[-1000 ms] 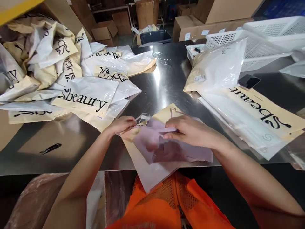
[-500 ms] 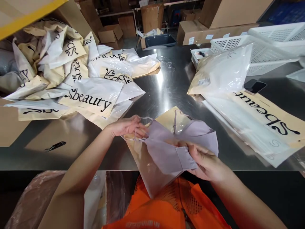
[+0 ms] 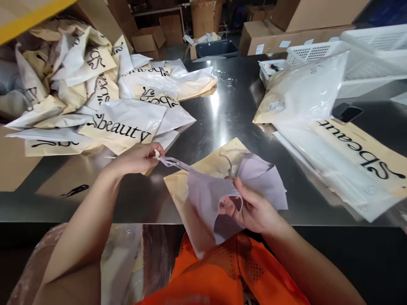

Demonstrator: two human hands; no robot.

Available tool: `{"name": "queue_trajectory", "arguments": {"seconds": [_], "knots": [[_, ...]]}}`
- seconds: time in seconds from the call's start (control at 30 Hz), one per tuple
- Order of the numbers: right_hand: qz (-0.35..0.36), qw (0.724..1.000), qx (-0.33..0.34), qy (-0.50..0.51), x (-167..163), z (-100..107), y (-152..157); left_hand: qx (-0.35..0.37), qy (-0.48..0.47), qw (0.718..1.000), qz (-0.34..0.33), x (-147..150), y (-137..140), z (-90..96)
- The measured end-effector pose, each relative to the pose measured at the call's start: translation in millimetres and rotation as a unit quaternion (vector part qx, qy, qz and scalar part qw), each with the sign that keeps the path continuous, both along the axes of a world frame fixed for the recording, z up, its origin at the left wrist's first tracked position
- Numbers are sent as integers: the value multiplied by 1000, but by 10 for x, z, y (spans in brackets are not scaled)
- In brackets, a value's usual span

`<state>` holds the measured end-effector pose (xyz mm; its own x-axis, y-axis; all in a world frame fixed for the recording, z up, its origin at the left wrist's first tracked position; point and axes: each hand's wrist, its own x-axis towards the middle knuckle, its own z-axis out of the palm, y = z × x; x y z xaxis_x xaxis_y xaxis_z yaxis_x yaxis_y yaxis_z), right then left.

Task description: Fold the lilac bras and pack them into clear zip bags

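Note:
A lilac bra (image 3: pixel 206 188) is stretched between my two hands above the steel table. My left hand (image 3: pixel 140 157) pinches its thin shoulder strap and pulls it out to the left. My right hand (image 3: pixel 254 207) grips the middle of the bra, thumb on top, with some fingers showing through an opening in the cloth. The other lilac cup (image 3: pixel 262 176) spreads out to the right of that hand. Beneath the bra lies a cream plastic bag (image 3: pixel 178 190), partly covered by it, its lower corner hanging over the table's front edge.
Many printed bags (image 3: pixel 117 123) are heaped at the left. A filled clear bag (image 3: pixel 302 91) and flat bags (image 3: pixel 337 169) lie at the right, near a phone (image 3: pixel 346 112) and white baskets (image 3: pixel 313 53). A black cutter (image 3: pixel 75 190) rests at the front left.
My left hand has moved left, drawing the strap out taut. My right hand has shifted slightly left and turned the cloth, so an opening now shows at its fingers.

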<state>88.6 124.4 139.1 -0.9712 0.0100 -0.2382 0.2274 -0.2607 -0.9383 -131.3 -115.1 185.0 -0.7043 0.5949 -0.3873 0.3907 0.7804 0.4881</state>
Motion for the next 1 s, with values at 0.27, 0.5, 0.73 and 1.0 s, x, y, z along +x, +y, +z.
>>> {"name": "queue_trajectory", "arguments": {"seconds": [0.27,0.5,0.73,1.0], "knots": [[-34,945,323,-46,622,-256,602,-80,15,988,-129,173,727,-252],[-132,735,665,-27,686,-563,952,-92,38,971,-216,332,1152,-527],[-53,736,668,93,895,-717,911,-124,226,949,-179,303,1009,-637],[-184,818,528,-135,939,-906,1259,53,268,947,-170,1212,1141,-568]]}}
